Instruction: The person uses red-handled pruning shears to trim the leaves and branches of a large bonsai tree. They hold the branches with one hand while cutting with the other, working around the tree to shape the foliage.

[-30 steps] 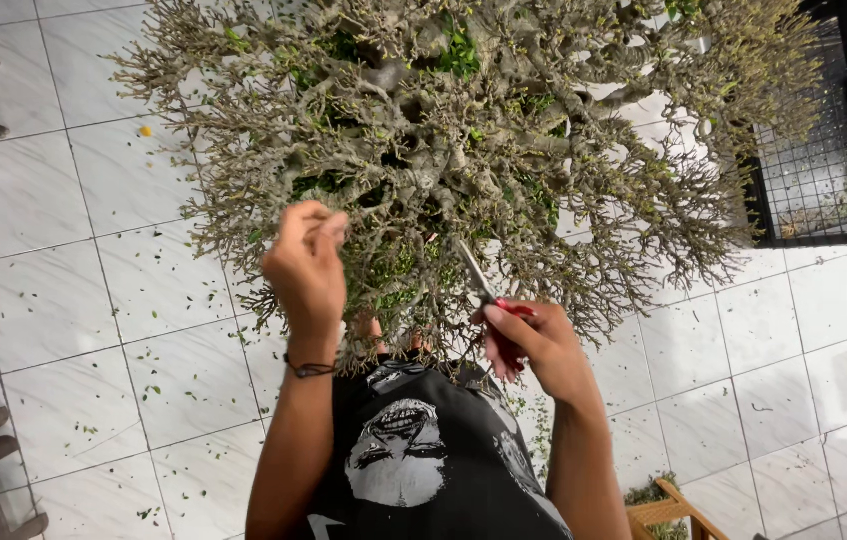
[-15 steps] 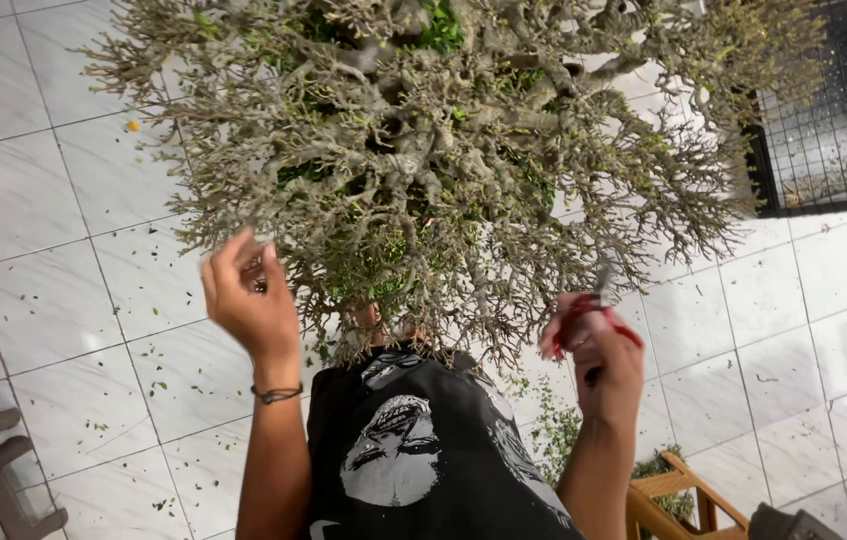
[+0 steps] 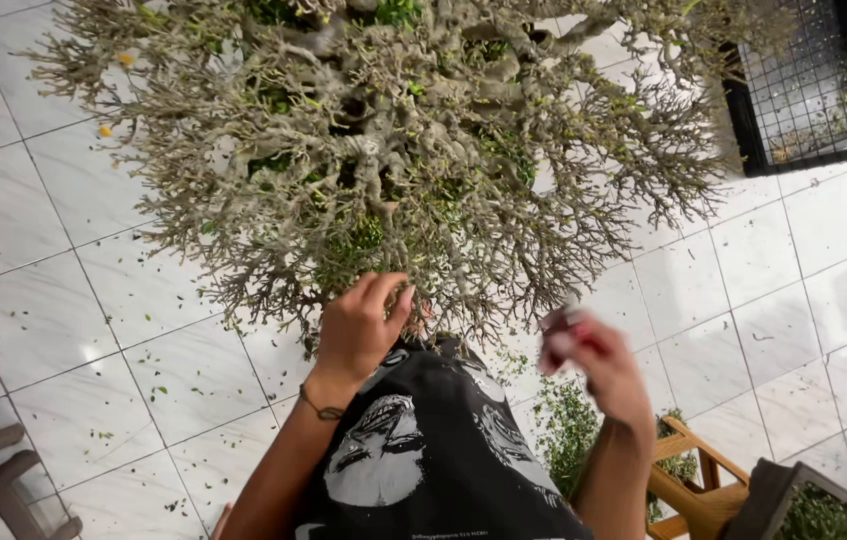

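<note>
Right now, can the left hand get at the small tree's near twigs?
Probably yes: the left hand already sits at the bare grey tree's near edge, with nothing between fingers and twigs.

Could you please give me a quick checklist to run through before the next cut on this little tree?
1. Left hand steadying the twigs at the lower edge of the tree: ok.
2. Red-handled cutter gripped in right hand: ok.
3. Blades open or shut: cannot tell, blurred.
4. Cutter clear of left fingers: ok, well apart.
5. Cutter at a branch: not ok, held below the tree's edge.
</note>
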